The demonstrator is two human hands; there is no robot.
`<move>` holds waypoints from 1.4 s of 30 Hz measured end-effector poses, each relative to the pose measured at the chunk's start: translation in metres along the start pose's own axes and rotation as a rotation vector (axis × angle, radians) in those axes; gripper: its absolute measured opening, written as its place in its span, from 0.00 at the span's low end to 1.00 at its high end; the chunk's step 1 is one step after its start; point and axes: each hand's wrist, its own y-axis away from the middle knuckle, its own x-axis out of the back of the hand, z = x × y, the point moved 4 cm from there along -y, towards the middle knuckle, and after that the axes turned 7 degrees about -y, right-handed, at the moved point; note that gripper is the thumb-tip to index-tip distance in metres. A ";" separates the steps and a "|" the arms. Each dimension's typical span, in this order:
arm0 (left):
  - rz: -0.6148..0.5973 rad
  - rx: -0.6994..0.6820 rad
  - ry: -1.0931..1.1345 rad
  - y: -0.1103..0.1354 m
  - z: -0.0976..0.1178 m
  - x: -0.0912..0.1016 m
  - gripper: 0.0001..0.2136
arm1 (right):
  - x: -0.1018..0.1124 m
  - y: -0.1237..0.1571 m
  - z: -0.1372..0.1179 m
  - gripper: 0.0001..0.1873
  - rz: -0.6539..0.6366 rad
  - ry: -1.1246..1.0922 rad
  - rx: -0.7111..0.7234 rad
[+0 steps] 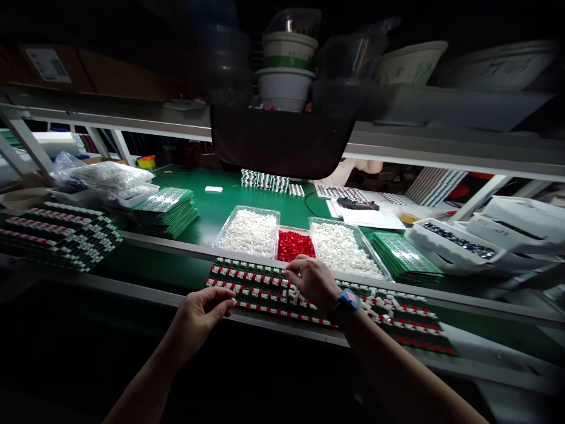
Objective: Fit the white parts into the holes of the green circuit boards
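Observation:
Green circuit boards lie in a row along the near ledge, carrying lines of small white and red connectors. My left hand is at the boards' left front edge, thumb and forefinger pinched together; a tiny pale piece may be between them, too small to name. Over the middle of the boards, my right hand is closed with its fingertips together, and what they hold is hidden. Loose white connectors lie scattered on the boards to the right of it. A blue watch is on my right wrist.
Behind the boards stand a clear tray of white connectors, a box of red connectors and another white-filled tray. Stacked boards stand left, more boards right. A shelf crosses above; a person's arm shows behind.

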 end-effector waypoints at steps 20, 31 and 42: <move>-0.074 -0.409 -0.637 -0.051 0.021 -0.025 0.06 | -0.005 -0.003 0.002 0.05 -0.105 0.022 -0.038; -0.174 -0.462 -0.874 -0.050 0.032 -0.030 0.06 | -0.002 0.001 0.007 0.02 0.047 -0.213 -0.011; -0.164 -0.522 -0.928 -0.047 0.033 -0.032 0.05 | -0.026 0.004 -0.020 0.05 -0.043 -0.291 0.060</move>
